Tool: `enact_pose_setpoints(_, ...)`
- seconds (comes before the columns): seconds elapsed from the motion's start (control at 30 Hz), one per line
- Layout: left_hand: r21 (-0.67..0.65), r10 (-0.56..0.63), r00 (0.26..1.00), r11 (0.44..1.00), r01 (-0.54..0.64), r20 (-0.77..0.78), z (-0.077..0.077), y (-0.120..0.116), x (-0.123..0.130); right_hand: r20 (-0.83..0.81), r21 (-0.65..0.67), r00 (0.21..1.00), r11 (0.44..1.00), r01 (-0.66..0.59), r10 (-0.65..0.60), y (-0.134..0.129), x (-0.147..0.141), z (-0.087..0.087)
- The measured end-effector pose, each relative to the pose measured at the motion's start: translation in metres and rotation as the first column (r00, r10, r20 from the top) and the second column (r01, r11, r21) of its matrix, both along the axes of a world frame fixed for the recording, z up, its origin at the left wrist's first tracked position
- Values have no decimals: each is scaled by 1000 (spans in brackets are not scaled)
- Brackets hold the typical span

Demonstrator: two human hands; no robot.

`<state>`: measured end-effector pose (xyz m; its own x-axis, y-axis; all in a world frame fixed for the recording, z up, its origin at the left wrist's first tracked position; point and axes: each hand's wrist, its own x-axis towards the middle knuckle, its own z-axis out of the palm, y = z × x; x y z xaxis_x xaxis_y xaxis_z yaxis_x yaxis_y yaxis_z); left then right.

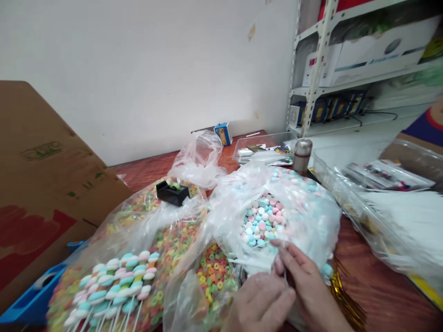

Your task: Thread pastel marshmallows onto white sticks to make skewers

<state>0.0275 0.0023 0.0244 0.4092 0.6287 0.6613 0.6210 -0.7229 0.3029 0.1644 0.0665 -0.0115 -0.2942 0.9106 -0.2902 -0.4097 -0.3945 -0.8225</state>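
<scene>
My left hand [261, 302] is closed, its fingers curled in toward the other hand. Beside it my right hand [304, 276] pinches with thumb and fingertips. Something thin seems to be between them, too small and blurred to name. Just beyond both hands lies an open plastic bag [224, 216] of pink, blue and white candies [261, 226]. White sticks [252, 263] lie at the bag's near edge. To the left, a bag of colourful ring-shaped cereal [214, 272] stands open. Finished-looking candy skewers [117, 281] on white sticks rest in a pile on another cereal bag.
A black tape dispenser [172, 192] sits on the cereal bag. Gold twist ties [341, 297] lie at right, near clear plastic trays [349, 203]. Behind stand a metallic-capped bottle [302, 157] and a small blue box [223, 133]. A cardboard box [44, 184] and blue bin [31, 295] flank the left.
</scene>
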Motion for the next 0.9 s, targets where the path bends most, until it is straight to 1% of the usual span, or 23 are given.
enact_pose_setpoints(0.03, 2, 67, 998, 998, -67, -1, -12, 12, -3, 87, 52, 994, 997, 64, -69, 10, 9, -4)
enact_pose_setpoints(0.07, -43, 172, 985, 984, -170, 29, -22, 24, -7, 232, 124, 963, 986, 107, -134, 19, 19, -9)
enact_pose_setpoints(0.1, -137, 274, 960, 955, -264, 61, -29, 36, -10, 394, 251, 899, 964, 94, -190, 29, 28, -12)
enact_pose_setpoints(0.13, -263, 360, 931, 906, -332, 66, -33, 48, -14, 542, 371, 812, 929, -3, -214, 38, 37, -15)
enact_pose_setpoints(0.17, -380, 420, 906, 846, -374, 43, -36, 61, -16, 658, 456, 711, 882, -116, -247, 46, 42, -17)
enact_pose_setpoints(0.2, -460, 463, 887, 789, -408, 7, -39, 73, -18, 731, 499, 626, 838, -222, -270, 54, 44, -18)
enact_pose_setpoints(0.23, -511, 495, 868, 738, -440, -32, -42, 84, -19, 777, 514, 563, 800, -310, -281, 60, 42, -18)
enact_pose_setpoints(0.27, -540, 518, 853, 702, -465, -62, -45, 94, -20, 804, 515, 522, 774, -370, -286, 66, 37, -18)
enact_pose_setpoints(0.33, -563, 548, 832, 662, -494, -87, -53, 110, -19, 832, 503, 478, 745, -437, -281, 75, 17, -18)
enact_pose_setpoints(0.4, -571, 564, 821, 648, -504, -84, -61, 119, -17, 858, 488, 421, 723, -488, -294, 84, -6, -20)
enact_pose_setpoints(0.47, -576, 577, 813, 640, -508, -76, -66, 123, -16, 876, 470, 372, 712, -522, -306, 92, -25, -25)
enact_pose_setpoints(0.53, -591, 586, 808, 633, -500, -57, -66, 123, -18, 885, 458, 348, 702, -545, -308, 98, -34, -31)
enact_pose_setpoints(0.6, -598, 595, 803, 631, -493, -34, -62, 122, -21, 885, 460, 353, 694, -555, -304, 103, -33, -35)
enact_pose_setpoints(0.63, -609, 599, 801, 632, -480, -9, -58, 121, -23, 881, 466, 366, 690, -554, -301, 104, -29, -35)
enact_pose_setpoints(0.67, -643, 601, 797, 630, -436, 48, -55, 119, -26, 874, 474, 386, 687, -551, -294, 105, -24, -35)
enact_pose_setpoints(0.7, -702, 600, 788, 621, -349, 140, -52, 117, -28, 867, 483, 410, 683, -548, -284, 105, -19, -35)
enact_pose_setpoints(0.73, -770, 601, 758, 600, -217, 255, -50, 114, -29, 858, 492, 436, 679, -545, -272, 104, -13, -34)
enact_pose_setpoints(0.77, -820, 613, 695, 570, -60, 375, -48, 111, -30, 849, 500, 460, 676, -541, -260, 103, -9, -34)
enact_pose_setpoints(0.8, -838, 640, 602, 538, 92, 478, -47, 107, -31, 842, 505, 478, 677, -535, -250, 102, -5, -34)
enact_pose_setpoints(0.83, -831, 673, 500, 514, 213, 545, -46, 102, -32, 836, 509, 491, 682, -525, -246, 101, -3, -33)
enact_pose_setpoints(0.87, -816, 704, 413, 502, 286, 578, -46, 98, -32, 832, 511, 497, 690, -513, -246, 100, -2, -34)
enact_pose_setpoints(0.9, -799, 732, 330, 500, 333, 595, -44, 93, -33, 830, 511, 500, 699, -501, -248, 99, -2, -34)
